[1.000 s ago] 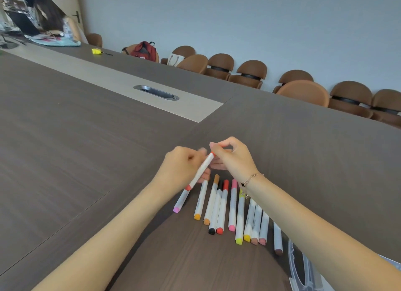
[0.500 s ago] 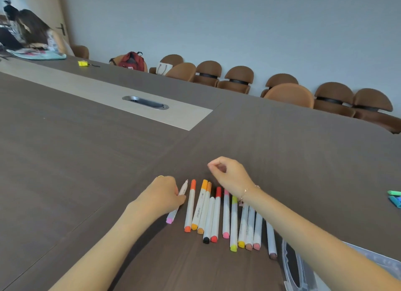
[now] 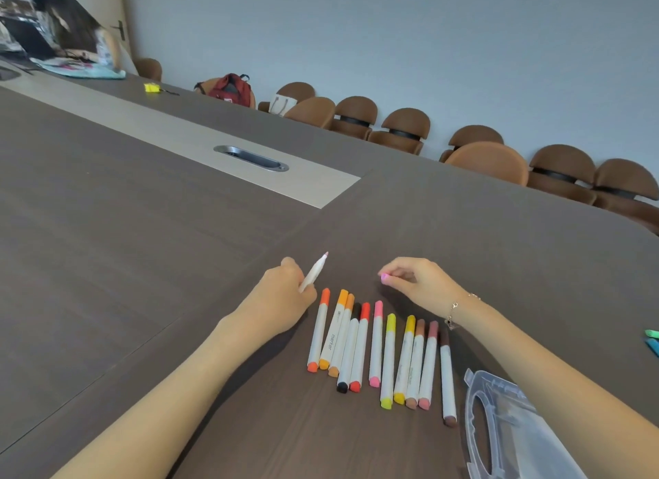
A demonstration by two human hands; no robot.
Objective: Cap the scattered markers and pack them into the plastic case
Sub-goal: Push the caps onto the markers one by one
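Nearest the person, by the near edge of the worktop (image 3: pixel 107 264), the clear plastic case (image 3: pixel 506 432) lies open, and no marker shows in the part of it in view, so packing does not appear to have begun. Just left of it a row of capped markers (image 3: pixel 378 350) lies side by side on the worktop, eleven as far as I can count, all with coloured caps on. Beyond the row, the left hand (image 3: pixel 281 296) grips an uncapped pale pink marker (image 3: pixel 313 272) with its tip pointing away, fingers curled round the barrel. The right hand (image 3: pixel 417 282) pinches a small pink cap (image 3: pixel 385 277) between thumb and fingertips, apart from the marker. At the right edge two green and blue markers (image 3: pixel 653 339) lie well away. By my judgement, capping this one comes next, then gathering the strays and packing everything
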